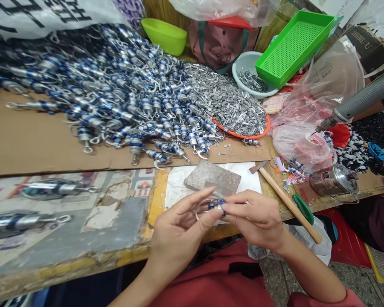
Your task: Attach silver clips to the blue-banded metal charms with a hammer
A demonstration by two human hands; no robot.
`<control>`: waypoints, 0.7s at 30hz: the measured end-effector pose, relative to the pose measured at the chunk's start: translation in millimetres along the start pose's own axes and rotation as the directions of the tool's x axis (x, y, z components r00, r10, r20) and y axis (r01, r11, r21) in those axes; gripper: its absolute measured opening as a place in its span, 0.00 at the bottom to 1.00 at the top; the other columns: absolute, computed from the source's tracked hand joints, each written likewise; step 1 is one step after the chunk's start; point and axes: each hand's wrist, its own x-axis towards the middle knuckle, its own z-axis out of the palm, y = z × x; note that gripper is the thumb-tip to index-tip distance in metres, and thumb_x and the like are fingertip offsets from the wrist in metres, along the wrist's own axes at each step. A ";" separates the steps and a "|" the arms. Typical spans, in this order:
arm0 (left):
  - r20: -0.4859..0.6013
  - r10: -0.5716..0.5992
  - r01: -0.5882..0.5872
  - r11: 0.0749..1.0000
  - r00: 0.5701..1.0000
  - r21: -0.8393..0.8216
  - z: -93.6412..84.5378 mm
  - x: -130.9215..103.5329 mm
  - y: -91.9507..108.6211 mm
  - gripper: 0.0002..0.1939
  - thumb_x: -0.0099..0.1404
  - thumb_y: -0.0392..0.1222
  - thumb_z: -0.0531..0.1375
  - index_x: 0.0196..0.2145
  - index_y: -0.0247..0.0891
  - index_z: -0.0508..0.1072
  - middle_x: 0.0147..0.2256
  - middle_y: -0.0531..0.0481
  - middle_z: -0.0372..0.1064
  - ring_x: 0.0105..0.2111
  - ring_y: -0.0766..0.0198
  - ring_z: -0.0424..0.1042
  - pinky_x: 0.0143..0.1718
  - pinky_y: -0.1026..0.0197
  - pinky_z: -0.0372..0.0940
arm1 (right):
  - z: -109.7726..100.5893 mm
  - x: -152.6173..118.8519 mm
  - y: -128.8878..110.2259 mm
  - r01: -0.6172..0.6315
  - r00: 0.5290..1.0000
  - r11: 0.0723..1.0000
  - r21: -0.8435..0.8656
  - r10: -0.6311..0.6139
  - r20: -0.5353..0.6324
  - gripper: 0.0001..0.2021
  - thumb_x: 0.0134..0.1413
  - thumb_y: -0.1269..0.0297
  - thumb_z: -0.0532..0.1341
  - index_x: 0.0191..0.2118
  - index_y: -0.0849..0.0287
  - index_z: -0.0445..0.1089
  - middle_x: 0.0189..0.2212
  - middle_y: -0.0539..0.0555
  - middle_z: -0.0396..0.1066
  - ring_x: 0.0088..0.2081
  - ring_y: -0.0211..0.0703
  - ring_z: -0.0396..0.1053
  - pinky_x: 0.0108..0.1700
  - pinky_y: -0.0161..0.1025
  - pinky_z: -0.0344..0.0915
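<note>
Over the front edge of the workbench, my left hand (179, 226) and my right hand (257, 217) hold a small blue-and-silver metal fitting (216, 205) between them. A curved silver hook on it shows inside my left hand's grip. My right fingers pinch the fitting's other end, which they partly hide. Just beyond my fingertips, a rough grey stone block (208, 175) lies on a white sheet (176, 187). To the right of it rests a hammer (286, 198) with a wooden handle. Two similar fittings (56, 187) with end rings lie on the bench to the left.
A large heap of blue-and-silver fittings (131, 89) covers the cardboard. Small metal plates (233, 106) fill an orange-rimmed tray. Behind stand a green basket (294, 47) and a pale bowl (238, 68). A grey power screwdriver (365, 100) and a lidded metal mug (331, 181) are at right.
</note>
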 end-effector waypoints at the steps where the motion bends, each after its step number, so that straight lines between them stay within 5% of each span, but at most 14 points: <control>1: 0.029 0.017 -0.016 0.999 0.999 -0.042 -0.4 -0.6 -1.4 0.23 0.50 0.41 0.68 0.45 0.43 0.74 0.35 0.50 0.78 0.34 0.62 0.77 0.36 0.64 0.73 | -2.4 1.4 -0.9 -0.016 1.000 1.000 0.018 0.016 0.008 0.07 0.54 0.70 0.61 0.39 0.58 0.74 0.33 0.56 0.76 0.33 0.36 0.73 0.34 0.31 0.71; 6: 0.032 -0.008 0.011 0.996 0.999 -0.088 -1.5 3.2 -1.5 0.28 0.54 0.38 0.65 0.53 0.41 0.66 0.32 0.52 0.76 0.35 0.68 0.75 0.38 0.71 0.69 | -14.5 31.7 19.4 -0.072 0.990 0.997 0.041 0.066 0.124 0.04 0.54 0.67 0.62 0.34 0.59 0.75 0.32 0.53 0.76 0.33 0.36 0.73 0.36 0.31 0.70; 9: 0.023 -0.048 0.049 0.998 0.999 -0.045 -0.1 5.0 0.5 0.31 0.53 0.39 0.65 0.54 0.37 0.62 0.31 0.51 0.74 0.35 0.67 0.74 0.39 0.69 0.69 | -10.1 61.9 56.8 -0.019 0.995 0.971 -0.237 0.042 0.093 0.08 0.57 0.72 0.58 0.37 0.58 0.75 0.37 0.53 0.76 0.41 0.40 0.73 0.45 0.38 0.68; 11: 0.019 -0.075 0.076 0.996 0.997 -0.035 1.8 4.2 0.2 0.34 0.53 0.40 0.65 0.56 0.36 0.60 0.31 0.50 0.74 0.35 0.65 0.74 0.38 0.66 0.70 | -0.9 78.2 81.7 0.057 0.955 0.881 -0.470 0.089 0.283 0.11 0.56 0.77 0.55 0.38 0.59 0.74 0.38 0.55 0.75 0.42 0.43 0.71 0.43 0.39 0.67; 14: 0.011 -0.120 0.121 0.991 0.993 -0.065 4.5 2.7 -3.6 0.36 0.54 0.41 0.65 0.58 0.37 0.57 0.30 0.51 0.72 0.33 0.63 0.74 0.37 0.63 0.71 | 14.1 90.3 104.0 0.156 0.871 0.788 -0.595 0.174 0.459 0.11 0.54 0.79 0.55 0.32 0.61 0.73 0.32 0.57 0.74 0.37 0.44 0.70 0.37 0.39 0.65; 18: 0.010 -0.130 0.130 0.986 0.992 -0.109 3.9 5.3 -11.3 0.40 0.52 0.41 0.66 0.59 0.38 0.55 0.28 0.53 0.72 0.29 0.65 0.74 0.35 0.63 0.71 | 18.4 89.7 109.6 0.178 0.867 0.776 -0.605 0.167 0.469 0.11 0.52 0.81 0.55 0.33 0.62 0.72 0.33 0.58 0.71 0.36 0.45 0.68 0.36 0.39 0.63; 21: -0.024 -0.118 0.115 0.988 0.993 -0.104 2.4 7.1 -14.8 0.42 0.50 0.41 0.67 0.60 0.38 0.55 0.28 0.52 0.73 0.32 0.63 0.75 0.35 0.63 0.72 | 7.8 81.8 101.5 0.114 0.924 0.820 -0.561 0.121 0.363 0.12 0.53 0.80 0.55 0.38 0.61 0.71 0.36 0.57 0.72 0.37 0.43 0.69 0.37 0.38 0.65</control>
